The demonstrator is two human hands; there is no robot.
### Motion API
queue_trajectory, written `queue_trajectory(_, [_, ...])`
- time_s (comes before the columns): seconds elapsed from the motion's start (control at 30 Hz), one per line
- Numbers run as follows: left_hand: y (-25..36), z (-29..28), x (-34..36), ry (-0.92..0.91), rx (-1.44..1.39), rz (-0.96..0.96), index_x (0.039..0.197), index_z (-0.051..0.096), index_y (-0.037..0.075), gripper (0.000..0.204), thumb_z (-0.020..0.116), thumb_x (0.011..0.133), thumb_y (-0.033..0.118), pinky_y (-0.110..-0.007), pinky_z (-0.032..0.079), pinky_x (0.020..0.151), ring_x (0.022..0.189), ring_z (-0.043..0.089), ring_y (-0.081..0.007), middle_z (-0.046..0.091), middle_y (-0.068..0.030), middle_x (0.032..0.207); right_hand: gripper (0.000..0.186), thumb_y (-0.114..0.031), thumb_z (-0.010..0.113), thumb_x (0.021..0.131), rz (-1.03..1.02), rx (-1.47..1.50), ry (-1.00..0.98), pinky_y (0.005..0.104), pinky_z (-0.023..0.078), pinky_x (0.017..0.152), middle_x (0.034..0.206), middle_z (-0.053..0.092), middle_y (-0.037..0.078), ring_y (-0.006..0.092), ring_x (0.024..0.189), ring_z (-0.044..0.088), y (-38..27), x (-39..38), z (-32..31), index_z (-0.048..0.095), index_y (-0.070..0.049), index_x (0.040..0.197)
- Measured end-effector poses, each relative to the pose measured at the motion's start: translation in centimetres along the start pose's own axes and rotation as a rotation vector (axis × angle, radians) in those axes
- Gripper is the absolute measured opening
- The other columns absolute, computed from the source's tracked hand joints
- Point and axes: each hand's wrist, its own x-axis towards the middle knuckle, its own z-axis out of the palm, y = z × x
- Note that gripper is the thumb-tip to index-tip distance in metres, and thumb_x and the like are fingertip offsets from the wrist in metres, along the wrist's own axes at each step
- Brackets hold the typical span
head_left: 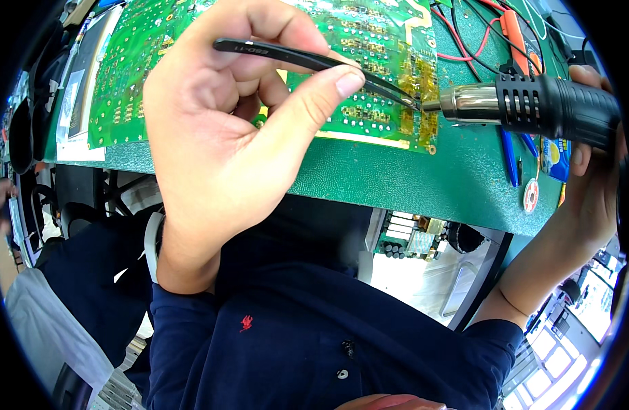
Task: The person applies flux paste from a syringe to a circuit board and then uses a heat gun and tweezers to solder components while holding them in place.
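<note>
My left hand [232,150] pinches a pair of black tweezers [314,61] between thumb and fingers. The tweezer tips point right and come down at the right part of a large green circuit board [355,133], beside amber tape [427,85]. In my right hand [591,157] is a black hot air gun [533,102], its fingers wrapped round the handle. The gun's metal nozzle [468,102] points left, its end close to the tweezer tips over the taped area. Whether the tips grip a component is too small to tell.
Under the board lies a green mat [369,174]. Right of it are blue-handled pliers [509,157], a small solder reel [530,195] and a blue packet [555,157]. Red and black cables and an orange tool [514,34] lie behind. Another circuit board [410,236] sits below the table edge.
</note>
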Motion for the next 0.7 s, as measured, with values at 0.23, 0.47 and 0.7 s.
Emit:
queue_trajectory(0.23, [-3.7, -1.4, -0.4, 0.028, 0.092, 0.145, 0.101, 0.056, 0.001, 0.021, 0.070, 0.085, -0.004, -0.018, 0.051, 0.070, 0.079, 0.067, -0.0108, 0.071, -0.0150, 0.091, 0.030, -0.022, 0.036, 0.106, 0.020, -0.021, -0.093, 0.0277, 0.052, 0.091, 0.127, 0.057, 0.027, 0.0069, 0.063, 0.064, 0.6, -1.0, -2.8, 0.063, -0.010, 0.115])
queue_trajectory(0.47, [-2.4, -1.3, -0.6, 0.021, 0.095, 0.113, 0.100, 0.057, 0.001, 0.021, 0.070, 0.084, -0.005, -0.015, 0.048, 0.065, 0.075, 0.065, -0.0081, 0.072, -0.0147, 0.090, 0.043, -0.036, 0.052, 0.098, -0.031, 0.144, 0.179, 0.0212, 0.045, 0.052, 0.078, 0.060, 0.018, 0.0102, 0.046, 0.057, 0.2, 0.8, 2.3, 0.064, 0.005, 0.097])
queue_trajectory(0.7, [-3.9, -0.6, -1.4, 0.107, -0.024, 0.177, 0.099, 0.056, 0.001, 0.021, 0.069, 0.084, -0.006, -0.016, 0.047, 0.066, 0.076, 0.065, -0.0084, 0.071, -0.0148, 0.090, 0.035, -0.027, 0.043, 0.104, 0.093, -0.058, 0.119, 0.0159, 0.053, 0.072, 0.123, 0.060, 0.026, 0.0037, 0.063, 0.063, 0.8, -1.7, -1.3, 0.060, 0.000, 0.119])
